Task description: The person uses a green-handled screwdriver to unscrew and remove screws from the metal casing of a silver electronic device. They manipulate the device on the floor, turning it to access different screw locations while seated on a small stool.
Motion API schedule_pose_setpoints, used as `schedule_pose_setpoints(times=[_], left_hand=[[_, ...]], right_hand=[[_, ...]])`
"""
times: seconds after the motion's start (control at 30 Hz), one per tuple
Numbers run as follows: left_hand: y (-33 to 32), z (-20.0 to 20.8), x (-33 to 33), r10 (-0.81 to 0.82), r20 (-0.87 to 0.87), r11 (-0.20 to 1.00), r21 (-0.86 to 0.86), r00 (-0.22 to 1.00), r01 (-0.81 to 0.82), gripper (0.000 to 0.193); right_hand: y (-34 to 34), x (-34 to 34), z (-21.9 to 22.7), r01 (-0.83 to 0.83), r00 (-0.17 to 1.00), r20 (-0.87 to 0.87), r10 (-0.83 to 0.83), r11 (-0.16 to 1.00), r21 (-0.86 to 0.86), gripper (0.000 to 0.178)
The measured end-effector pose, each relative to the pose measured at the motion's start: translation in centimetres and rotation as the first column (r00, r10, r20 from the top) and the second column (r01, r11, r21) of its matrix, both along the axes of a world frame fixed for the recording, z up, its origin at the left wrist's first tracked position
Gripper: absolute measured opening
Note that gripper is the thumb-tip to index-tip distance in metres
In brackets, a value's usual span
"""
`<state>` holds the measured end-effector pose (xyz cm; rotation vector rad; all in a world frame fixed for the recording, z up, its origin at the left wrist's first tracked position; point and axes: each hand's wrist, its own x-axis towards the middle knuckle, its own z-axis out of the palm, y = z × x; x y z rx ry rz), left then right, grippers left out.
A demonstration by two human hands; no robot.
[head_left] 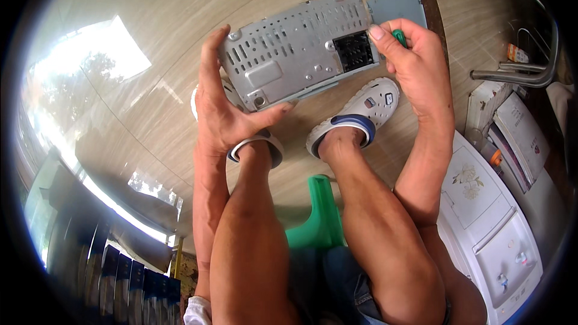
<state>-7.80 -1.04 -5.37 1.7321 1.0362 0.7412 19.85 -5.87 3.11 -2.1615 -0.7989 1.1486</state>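
Observation:
A silver metal car stereo unit point(295, 45), slotted and dotted with small holes, is held tilted above the floor. Its black connector socket point(355, 52) shows near the right end. My left hand point(223, 102) grips the left end, fingers along the side and thumb by the lower edge. At the other end, my right hand point(415, 54) is closed around a green-handled tool point(399, 37), whose tip is hidden; its thumb reaches the unit's edge beside the socket. A blue-grey metal plate point(397, 11) shows behind that hand; I cannot tell whether it is attached.
Glossy tiles point(150, 0) cover the floor. A green plastic stool point(322, 210) is under me, between my legs. Right of me stand a white appliance point(481, 204) with a flowered lid and some books point(521, 138). Chrome tubing point(518, 77) juts in at far right; dark boxes point(129, 283) line the lower left.

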Motion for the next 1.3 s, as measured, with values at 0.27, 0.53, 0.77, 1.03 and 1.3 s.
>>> schedule_pose_setpoints(times=[0.27,0.53,0.77,1.03,1.3], left_hand=[[0.0,-0.4,0.2,0.011,0.032,1.0,0.016,0.999,-0.012,0.127],[-0.1,-0.3,0.3,0.022,0.063,1.0,0.008,0.998,-0.023,0.125],[0.0,-0.5,0.1,0.013,0.02,0.999,0.029,1.0,-0.014,0.126],[0.0,-0.4,0.3,0.017,0.041,1.0,0.026,0.999,-0.018,0.125],[-0.3,-0.8,-0.2,-0.002,-0.013,1.0,-0.031,1.0,0.001,0.133]], right_hand=[[-0.3,0.1,-0.2,0.067,0.991,-0.118,-0.067,0.998,0.002,0.025],[-0.2,-0.4,0.0,0.001,1.0,0.001,-0.001,0.999,0.054,0.023],[-0.5,-0.5,-0.4,-0.001,0.998,0.06,-0.002,0.999,0.039,0.024],[-0.9,-0.8,-0.8,0.003,0.997,0.083,-0.012,0.994,0.109,0.024],[-1.5,-1.4,-1.7,-0.03,0.973,0.231,-0.005,0.989,0.145,0.026]])
